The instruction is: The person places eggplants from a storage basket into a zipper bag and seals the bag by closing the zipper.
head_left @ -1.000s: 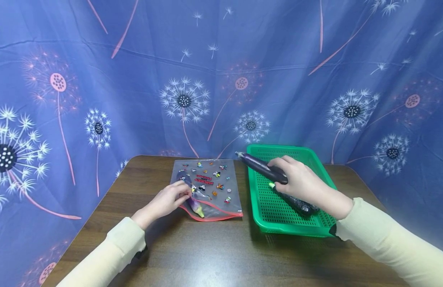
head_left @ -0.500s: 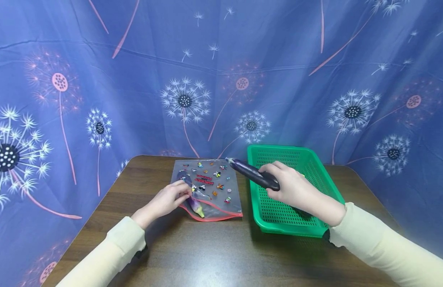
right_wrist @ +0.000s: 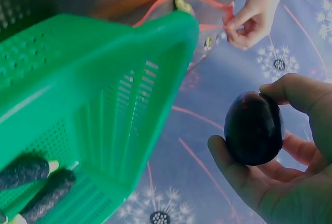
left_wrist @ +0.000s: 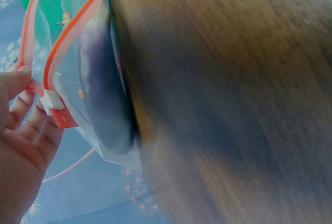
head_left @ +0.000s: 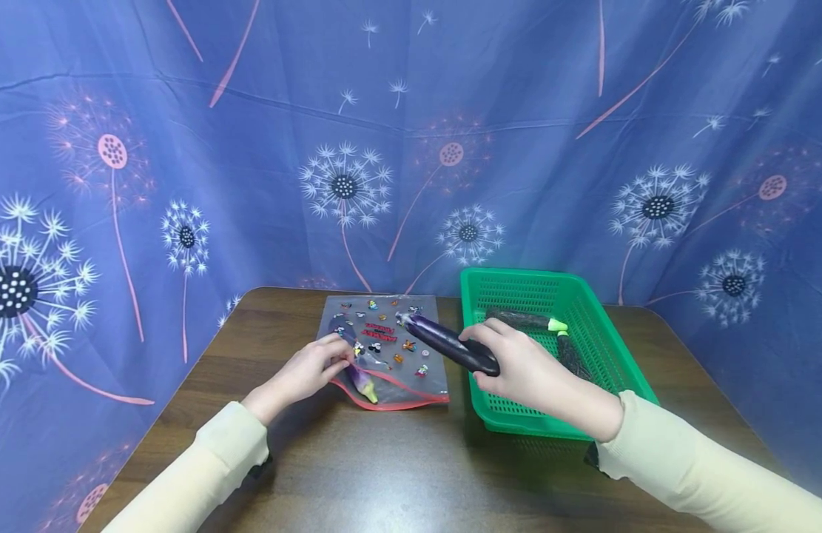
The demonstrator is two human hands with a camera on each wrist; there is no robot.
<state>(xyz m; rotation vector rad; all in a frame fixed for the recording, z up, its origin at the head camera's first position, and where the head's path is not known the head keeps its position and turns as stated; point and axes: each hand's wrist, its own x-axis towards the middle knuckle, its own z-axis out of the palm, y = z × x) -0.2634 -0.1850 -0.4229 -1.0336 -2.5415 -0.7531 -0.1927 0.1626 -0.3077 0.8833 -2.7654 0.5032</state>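
Note:
My left hand (head_left: 307,377) pinches the red-edged mouth of a clear printed zip bag (head_left: 417,363) lying on the table. The left wrist view shows thumb and fingers at its corner, beside a white slider (left_wrist: 52,100), and the mouth gaping. Inside the bag lies a purple eggplant (left_wrist: 104,94), its pale stem end towards the mouth. A second, dark eggplant (head_left: 447,342) is held by my right hand (head_left: 520,366), gripped round its blunt end. Its stem end points left, over the bag as seen from the head. The right wrist view shows that blunt end between thumb and fingers.
Right of the bag stands a green perforated basket (head_left: 624,355), its near left rim beneath my right hand. Inside lie dark, rough-looking long things (head_left: 517,318) with light green ends. The wooden table (head_left: 377,474) meets a blue patterned cloth (head_left: 411,148) behind.
My right hand has carried the eggplant left and towards me, from above the basket to over the bag's right side. The dark things in the basket now show more. The left hand stays put.

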